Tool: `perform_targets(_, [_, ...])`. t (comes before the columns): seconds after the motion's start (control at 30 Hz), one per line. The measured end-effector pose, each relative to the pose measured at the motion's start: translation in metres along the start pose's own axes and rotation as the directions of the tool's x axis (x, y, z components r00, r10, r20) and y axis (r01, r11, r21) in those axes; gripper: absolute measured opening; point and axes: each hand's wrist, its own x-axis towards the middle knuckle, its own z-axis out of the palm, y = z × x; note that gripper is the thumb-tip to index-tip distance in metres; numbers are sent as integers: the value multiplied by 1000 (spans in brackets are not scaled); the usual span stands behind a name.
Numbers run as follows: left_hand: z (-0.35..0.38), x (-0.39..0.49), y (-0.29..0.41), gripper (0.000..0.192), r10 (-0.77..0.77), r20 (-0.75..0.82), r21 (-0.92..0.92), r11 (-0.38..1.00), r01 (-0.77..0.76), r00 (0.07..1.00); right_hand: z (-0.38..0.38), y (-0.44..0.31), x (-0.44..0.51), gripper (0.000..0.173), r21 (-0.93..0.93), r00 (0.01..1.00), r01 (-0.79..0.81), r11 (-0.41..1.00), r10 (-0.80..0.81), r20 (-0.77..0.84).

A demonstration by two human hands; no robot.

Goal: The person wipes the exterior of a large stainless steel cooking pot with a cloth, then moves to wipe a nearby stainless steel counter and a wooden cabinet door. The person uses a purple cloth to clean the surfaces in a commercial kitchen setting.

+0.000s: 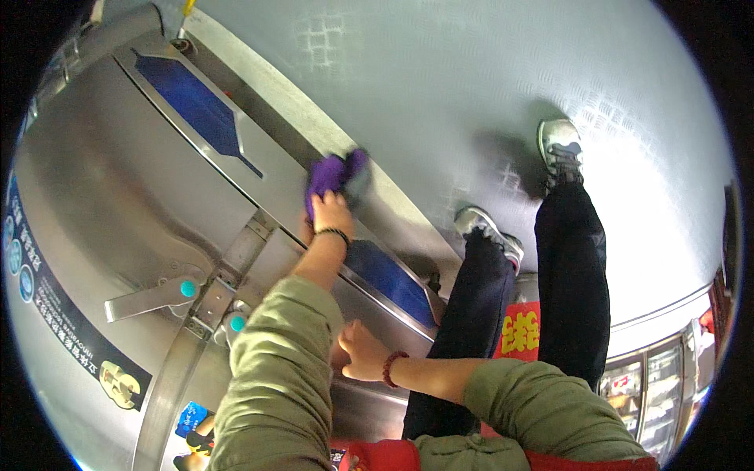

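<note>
My left hand [331,213], with a dark bracelet at the wrist, grips a bunched purple cloth [325,176]. The cloth lies against the lower steel front of a stainless-steel cabinet [177,129], between two blue panels; part of it is blurred and looks greyish. Nearer my body, my right hand [363,353], with a red bead bracelet, holds nothing that I can see. Its thumb and bent fingers are apart, close to the steel front; whether they touch it I cannot tell. Left of my forearm are metal latch handles [150,299] with turquoise caps.
A pale ledge [283,88] runs along the cabinet's base beside the grey textured metal floor [412,76]. My legs and shoes [559,141] are at the right. Behind them are a red sign [521,329] with yellow writing and a glass-door display cabinet [642,388].
</note>
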Motion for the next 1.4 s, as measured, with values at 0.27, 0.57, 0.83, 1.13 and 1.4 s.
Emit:
perform_targets(0.27, [-35, 31, -159, 36, -355, -213, 30, 929, 369, 910, -62, 1, 42, 64, 98, 905, 169, 981, -115, -409])
perform_targets(0.57, [-68, 13, -308, 32, -648, -351, -57, 735, 675, 676, -121, -2, 96, 67, -106, 942, 166, 980, -189, -277])
perform_targets(0.83, [-53, -29, -235, 27, -405, -269, -11, 908, 418, 874, -95, -3, 36, 62, -141, 917, 226, 964, -259, -302])
perform_targets(1.13, [-79, -196, -404, 29, -724, -288, -39, 663, 747, 627, -89, -54, -62, 49, -187, 880, 181, 966, -244, -408])
perform_targets(1.4, [-83, -306, -453, 39, -896, -297, -305, 417, 856, 331, -97, -35, -171, 39, -171, 843, 85, 982, -162, -513])
